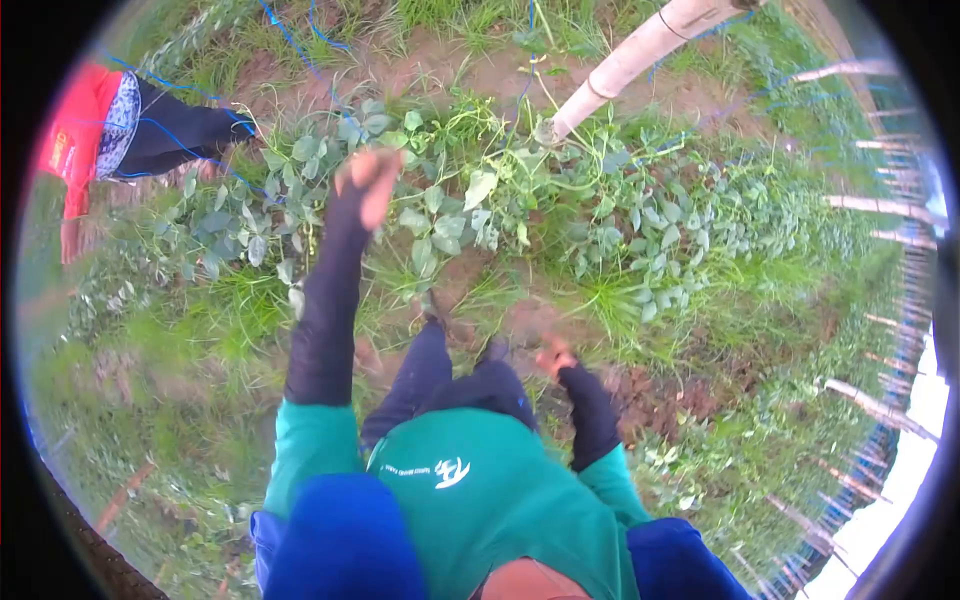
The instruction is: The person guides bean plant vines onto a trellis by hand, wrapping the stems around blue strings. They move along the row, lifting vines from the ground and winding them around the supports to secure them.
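My left hand (370, 180), in a dark sleeve that leaves the fingers bare, reaches out over the leafy bean-like plants (435, 225). Its fingers are curled toward the thumb among the leaves, and I cannot tell what is between them. Lower and nearer my body, my right hand (556, 358) is held over the ground beside my legs, its fingers smeared by motion. A blurred brownish patch (533, 318) shows just beyond its fingertips. Grass tufts (605, 300) and bare soil lie around it.
A thick pale pole (630, 70) slants up from the plant row. Blue strings (290, 40) run across the upper left. Another person in a red top (88, 120) is at the left. Rows of stakes (880, 410) line the right side. Bare soil (660, 400) shows at lower right.
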Tool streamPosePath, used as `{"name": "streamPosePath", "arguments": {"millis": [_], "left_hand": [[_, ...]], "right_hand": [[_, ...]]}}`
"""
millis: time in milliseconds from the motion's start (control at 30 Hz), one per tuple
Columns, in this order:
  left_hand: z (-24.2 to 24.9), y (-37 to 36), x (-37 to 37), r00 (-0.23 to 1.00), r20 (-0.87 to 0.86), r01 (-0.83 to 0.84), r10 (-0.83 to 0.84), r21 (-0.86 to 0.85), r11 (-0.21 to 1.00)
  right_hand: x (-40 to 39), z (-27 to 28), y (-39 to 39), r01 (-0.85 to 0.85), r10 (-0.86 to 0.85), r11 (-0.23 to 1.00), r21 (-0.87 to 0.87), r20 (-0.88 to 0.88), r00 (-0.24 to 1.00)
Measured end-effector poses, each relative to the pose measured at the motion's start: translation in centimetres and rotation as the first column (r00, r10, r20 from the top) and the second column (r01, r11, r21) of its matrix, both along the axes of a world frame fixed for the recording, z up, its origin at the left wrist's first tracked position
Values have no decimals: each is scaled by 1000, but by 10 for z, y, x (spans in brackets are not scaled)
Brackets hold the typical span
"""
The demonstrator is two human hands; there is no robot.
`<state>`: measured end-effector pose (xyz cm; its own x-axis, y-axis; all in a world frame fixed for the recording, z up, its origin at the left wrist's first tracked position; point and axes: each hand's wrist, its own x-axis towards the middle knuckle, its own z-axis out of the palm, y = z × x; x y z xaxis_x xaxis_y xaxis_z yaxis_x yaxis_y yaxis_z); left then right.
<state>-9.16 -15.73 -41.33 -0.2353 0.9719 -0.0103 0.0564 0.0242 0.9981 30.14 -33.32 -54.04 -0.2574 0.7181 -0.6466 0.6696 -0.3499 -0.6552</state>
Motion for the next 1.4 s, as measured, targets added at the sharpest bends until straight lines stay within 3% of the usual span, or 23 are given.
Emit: {"name": "streamPosePath", "arguments": {"millis": [33, 67, 100, 133, 167, 233, 300, 367, 400, 533, 667, 700, 767, 800, 867, 900, 1067, 1133, 1167, 1200, 1267, 1333, 1400], "left_hand": [[-55, -27, 10, 603, 788, -110, 125, -73, 991], [-108, -52, 12, 678, 708, -60, 197, -214, 975], [-109, -70, 28, 963, 268, 14, 30, -161, 987], [-108, -79, 47, 956, -256, 104, -141, -152, 983], [-106, -81, 63, 956, -258, 103, -140, -150, 983], [-100, -74, 90, 968, -246, 25, -48, -94, 995], [-89, -44, 103, 971, -239, 13, -25, -50, 999], [-88, -8, 104, 982, -182, -45, 49, 25, 999], [-74, 12, 106, 969, -206, -92, 136, 212, 973], [-54, 98, 90, 997, -3, -73, 76, 234, 969], [-23, 171, 77, 984, -167, 32, 55, 481, 876], [-19, 183, 72, 985, -166, 34, 54, 484, 874], [-11, 202, 64, 940, -127, 340, -315, 372, 864], [-6, 210, 63, 940, -123, 342, -319, 373, 863], [-2, 220, 63, 873, 30, 480, -488, 137, 867], [-15, 233, 58, 831, -111, 553, -545, 60, 831], [-10, 244, 57, 844, -229, 523, -485, 154, 838], [22, 226, 46, 923, -191, 380, -334, 318, 869], [32, 213, 41, 960, -48, 280, -276, 218, 935], [32, 208, 36, 961, -43, 276, -273, 217, 937], [29, 199, 20, 936, 325, 107, -136, 107, 988], [29, 177, 10, 910, 387, 112, -147, 112, 987], [31, 154, 12, 882, 446, 115, -153, 112, 987]], "right_hand": [[-4, -6, -7, 39, -42, 989, -145, -13, 999], [-3, -13, -9, 83, -92, 953, -293, -19, 996], [1, -21, -2, 80, -89, 954, -288, -21, 996], [5, -32, 5, 155, -150, 985, 73, -73, 986], [9, -39, 10, 232, -188, 880, 415, -144, 972], [2, -20, 72, 541, -496, 752, 376, -218, 841], [-22, 20, 140, 564, -485, 647, 513, -294, 824], [-48, 38, 190, 611, -437, 623, 487, -431, 789], [-60, 43, 211, 639, -437, 641, 425, -483, 759], [-100, 64, 272, 617, -362, 752, 229, -639, 679], [-133, 85, 314, 628, -307, 720, 295, -677, 669], [-140, 89, 321, 601, -282, 725, 337, -651, 705], [-149, 97, 334, 567, -254, 734, 375, -622, 741], [-154, 100, 341, 568, -258, 731, 377, -619, 742], [-163, 103, 354, 522, -183, 723, 452, -603, 777], [-168, 108, 359, 493, -154, 737, 463, -595, 789], [-178, 105, 394, 141, 67, 826, 545, -344, 937], [-179, 109, 393, 197, 211, 856, 477, -672, 710], [-192, 118, 386, 384, -123, 898, 213, -717, 686], [-193, 117, 376, 380, -122, 900, 213, -714, 689], [-195, 121, 352, 412, -200, 793, 448, -447, 872], [-202, 113, 335, 387, -161, 794, 468, -453, 877], [-214, 117, 312, 385, -82, 653, 652, -445, 892]]}}
